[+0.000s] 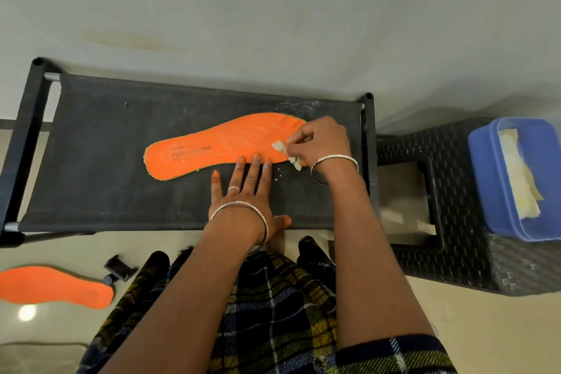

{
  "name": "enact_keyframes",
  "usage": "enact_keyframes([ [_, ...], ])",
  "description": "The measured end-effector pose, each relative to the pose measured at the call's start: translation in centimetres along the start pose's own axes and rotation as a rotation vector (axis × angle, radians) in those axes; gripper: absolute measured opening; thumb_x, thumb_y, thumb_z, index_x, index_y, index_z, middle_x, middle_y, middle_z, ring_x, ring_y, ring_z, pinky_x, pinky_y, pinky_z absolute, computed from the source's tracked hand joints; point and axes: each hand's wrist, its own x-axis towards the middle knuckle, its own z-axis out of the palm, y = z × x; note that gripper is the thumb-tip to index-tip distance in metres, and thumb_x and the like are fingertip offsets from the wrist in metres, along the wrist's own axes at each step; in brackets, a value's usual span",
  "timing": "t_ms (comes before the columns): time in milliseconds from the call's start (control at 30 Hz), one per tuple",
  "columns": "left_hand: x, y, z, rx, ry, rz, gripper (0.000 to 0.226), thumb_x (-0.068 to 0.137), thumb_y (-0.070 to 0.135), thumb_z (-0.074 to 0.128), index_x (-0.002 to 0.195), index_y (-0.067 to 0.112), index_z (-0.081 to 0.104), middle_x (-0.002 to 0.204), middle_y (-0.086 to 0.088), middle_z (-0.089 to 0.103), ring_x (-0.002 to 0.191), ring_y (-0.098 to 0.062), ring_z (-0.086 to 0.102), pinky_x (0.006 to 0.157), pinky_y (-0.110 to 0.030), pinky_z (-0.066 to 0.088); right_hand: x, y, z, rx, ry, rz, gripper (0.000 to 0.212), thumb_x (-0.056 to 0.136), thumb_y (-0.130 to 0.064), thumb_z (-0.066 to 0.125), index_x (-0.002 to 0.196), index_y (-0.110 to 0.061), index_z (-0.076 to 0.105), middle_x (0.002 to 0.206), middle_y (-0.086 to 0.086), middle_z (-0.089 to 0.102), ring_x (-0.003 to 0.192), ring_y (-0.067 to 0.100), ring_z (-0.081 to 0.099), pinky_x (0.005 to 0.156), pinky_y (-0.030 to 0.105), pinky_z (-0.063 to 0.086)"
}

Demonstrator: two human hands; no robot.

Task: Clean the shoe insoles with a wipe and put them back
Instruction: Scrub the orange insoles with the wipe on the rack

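Scrubbing under way, about mid-task by my read: right hand (321, 140) pinches a crumpled wipe (279, 147) against the toe end of the orange insole (212, 146) lying on the black rack (106, 185); left hand (243, 194) lies flat, fingers (256, 170) straight, pressing the insole's near edge; second insole (54, 285) lies on the floor, well apart; no shoes in view, so refitting both is left.

Orange insole (218, 143), blue tub (498, 179), plaid skirt (273, 313)

One orange insole (218, 143) lying flat, printed side up, on a black fabric shelf (106, 161), wide end pointing right, crumpled whitish wipe (279, 147) touching that end, second orange insole (54, 285) lying flat on the floor (60, 252).
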Motion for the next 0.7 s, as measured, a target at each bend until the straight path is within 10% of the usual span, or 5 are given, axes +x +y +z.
enact_keyframes([
  [167, -0.02, -0.17, 0.03, -0.01, 0.002, 0.009, 0.103, 0.092, 0.073, 0.036, 0.147, 0.025, -0.036, 0.153, 0.004, -0.043, 0.144, -0.023, -0.034, 0.117, -0.061, -0.01, 0.37, 0.64, -0.33, 0.042, 0.317, 0.11, 0.01, 0.072, -0.023, 0.08, 0.069, -0.029, 0.073, 0.081, -0.005, 0.074, 0.081, 0.019, 0.07, 0.078, 0.035, 0.058],
  [367, 0.14, -0.1, 0.06, -0.009, -0.004, 0.008, 0.103, 0.092, 0.072, 0.037, 0.147, 0.024, -0.036, 0.153, 0.003, -0.043, 0.144, -0.023, -0.035, 0.117, -0.061, -0.012, 0.23, 0.03, 0.14, 0.015, -0.076, 0.078, 0.015, 0.062, -0.015, 0.085, 0.058, -0.024, 0.074, 0.066, -0.004, 0.072, 0.07, 0.016, 0.071, 0.076, 0.037, 0.061],
  [567, 0.2, -0.34, 0.1, -0.003, -0.004, 0.016, 0.104, 0.092, 0.072, 0.038, 0.146, 0.025, -0.037, 0.152, 0.004, -0.044, 0.144, -0.023, -0.034, 0.117, -0.061, -0.011, 0.23, 0.49, -0.72, 0.025, 0.301, 0.115, 0.006, 0.073, -0.019, 0.081, 0.073, -0.024, 0.077, 0.081, -0.003, 0.074, 0.081, 0.018, 0.069, 0.076, 0.029, 0.055],
  [700, 0.29, -0.56, 0.17, 0.031, -0.005, 0.024, 0.103, 0.092, 0.072, 0.036, 0.147, 0.025, -0.036, 0.152, 0.003, -0.044, 0.144, -0.024, -0.034, 0.117, -0.061, -0.01, 0.19, -0.15, 0.15, 0.06, 0.087, 0.028, 0.017, 0.067, -0.016, 0.082, 0.059, -0.027, 0.071, 0.064, -0.007, 0.07, 0.07, 0.016, 0.071, 0.075, 0.034, 0.06],
])
